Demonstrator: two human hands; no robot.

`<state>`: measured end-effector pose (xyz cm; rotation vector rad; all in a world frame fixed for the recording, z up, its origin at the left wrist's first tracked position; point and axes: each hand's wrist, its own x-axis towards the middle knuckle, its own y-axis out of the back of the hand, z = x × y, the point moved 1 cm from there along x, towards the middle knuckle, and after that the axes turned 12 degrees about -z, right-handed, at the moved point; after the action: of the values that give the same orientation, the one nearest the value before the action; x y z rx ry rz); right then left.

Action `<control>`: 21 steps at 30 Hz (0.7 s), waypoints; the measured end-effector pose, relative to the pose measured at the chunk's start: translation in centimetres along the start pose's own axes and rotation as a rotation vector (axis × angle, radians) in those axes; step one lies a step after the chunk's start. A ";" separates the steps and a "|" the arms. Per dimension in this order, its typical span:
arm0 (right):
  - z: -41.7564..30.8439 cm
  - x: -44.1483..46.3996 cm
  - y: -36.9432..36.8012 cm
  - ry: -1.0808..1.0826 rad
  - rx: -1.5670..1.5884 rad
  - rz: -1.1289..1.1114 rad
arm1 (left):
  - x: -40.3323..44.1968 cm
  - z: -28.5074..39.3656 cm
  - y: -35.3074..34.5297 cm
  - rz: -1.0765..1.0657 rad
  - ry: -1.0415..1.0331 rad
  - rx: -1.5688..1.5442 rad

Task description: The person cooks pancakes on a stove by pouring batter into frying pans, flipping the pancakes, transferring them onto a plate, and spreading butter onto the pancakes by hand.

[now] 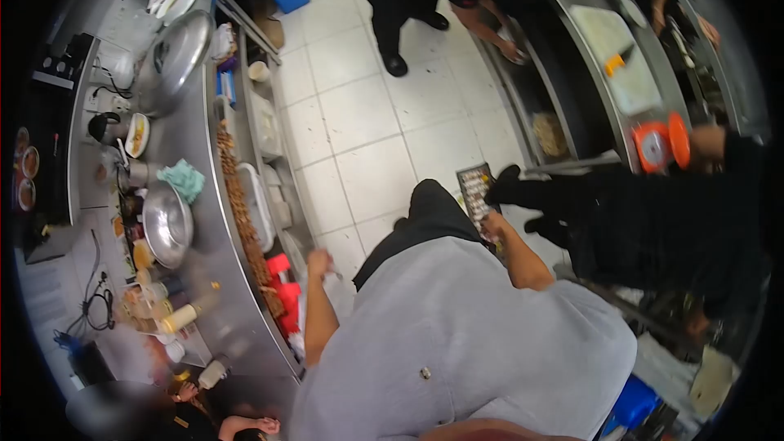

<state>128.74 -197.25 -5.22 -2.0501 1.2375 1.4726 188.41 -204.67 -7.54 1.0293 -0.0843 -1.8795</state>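
At my right side, my right hand point(493, 227) grips the near end of a narrow dark tray point(472, 184) that carries rows of small pale pieces too small to name. The tray hangs low over the floor, close to a co-worker's dark shoe. Beside the left counter, my left hand point(319, 264) is slightly blurred, with its fingers curled in. Just below it shows a whitish, translucent sheet or bag point(336, 298); whether the hand holds it is unclear. Red containers point(284, 290) sit left of that hand, under the counter edge.
The steel counter point(208, 237) on the left bears a metal bowl point(168, 224), a teal cloth point(181, 180) and bottles. Co-workers in black stand ahead and close at right. The right counter holds a cutting board point(612, 57), a yellow-handled knife point(618, 61) and an orange scale point(653, 147).
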 end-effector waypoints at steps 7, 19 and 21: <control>-13.4 8.5 11.8 -0.124 0.133 0.025 | 20.7 24.4 21.8 0.259 0.020 -0.274; -54.2 29.2 38.7 0.480 -0.513 0.003 | 28.1 22.3 17.2 -0.196 0.584 -0.468; -60.2 31.9 40.6 0.558 -0.469 -0.021 | 31.6 22.2 20.1 -0.198 0.636 -0.525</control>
<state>135.49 -276.08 -0.13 -2.9237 1.1089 1.3129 181.52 -247.48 -3.55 1.2280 0.8599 -1.5276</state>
